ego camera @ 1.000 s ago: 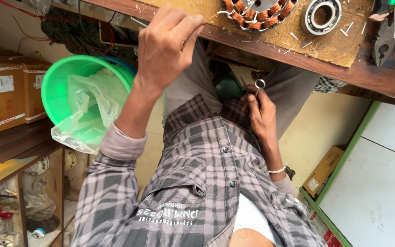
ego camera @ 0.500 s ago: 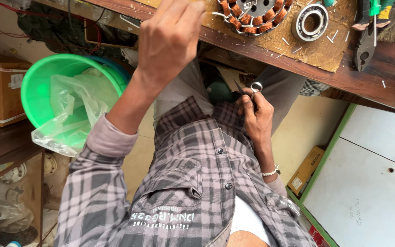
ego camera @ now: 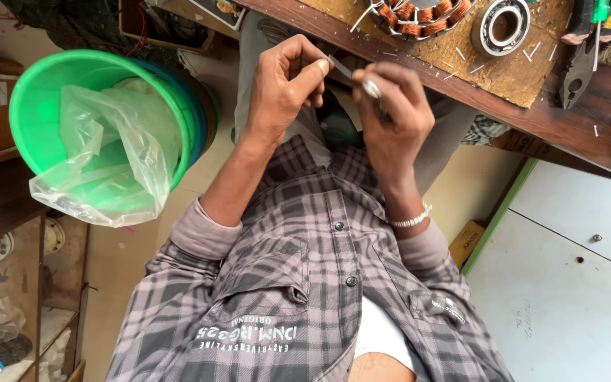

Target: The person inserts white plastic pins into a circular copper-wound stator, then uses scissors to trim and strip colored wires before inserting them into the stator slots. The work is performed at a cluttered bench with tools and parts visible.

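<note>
A thin grey metal strip (ego camera: 342, 68) is being pinched between both hands, left (ego camera: 288, 88) and right (ego camera: 390, 113), held together below the wooden bench (ego camera: 532, 117).

From my remote seat: a grey-and-white plaid shirt (ego camera: 305, 283) with dark buttons, flapped chest pockets and pale lettering, its cuffs pushed up the forearms. I see a pale beaded bracelet (ego camera: 410, 221) on one wrist, a ring (ego camera: 371, 88) on a finger, and grey trousers (ego camera: 263, 42).

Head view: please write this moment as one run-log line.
left hand: pinches thin strip | right hand: curled at its other end | place: below bench edge
</note>
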